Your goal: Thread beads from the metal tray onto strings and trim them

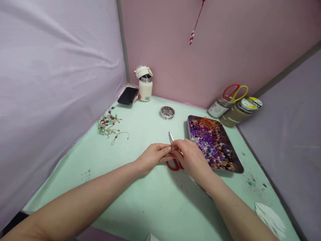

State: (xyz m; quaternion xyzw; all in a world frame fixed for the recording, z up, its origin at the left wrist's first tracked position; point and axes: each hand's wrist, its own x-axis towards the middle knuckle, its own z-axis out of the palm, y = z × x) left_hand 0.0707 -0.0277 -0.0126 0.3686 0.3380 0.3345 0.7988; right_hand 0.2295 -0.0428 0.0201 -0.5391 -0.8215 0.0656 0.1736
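My left hand [157, 154] and my right hand [189, 155] meet at the fingertips above the table, left of the bead tray. Both are closed in a pinch around a tiny shiny piece [172, 148], perhaps a bead; its kind is too small to tell. Beneath my hands lies a pair of scissors with red handles [173, 165], its blade [171, 136] pointing away from me and its middle hidden by my fingers. The metal tray [234, 154] beside my right hand holds purple, clear, black, red and orange beads [208, 140], with orange-red cord [208, 124] at its far end.
A round clear case [167, 112] of small metal bits sits beyond my hands. Beaded green strings [109, 124], a black phone [128, 95] and a white bottle [145, 88] are at left. Jars [218, 107] with scissors and a spool [251, 103] stand back right; white cloth [269, 219] lies front right.
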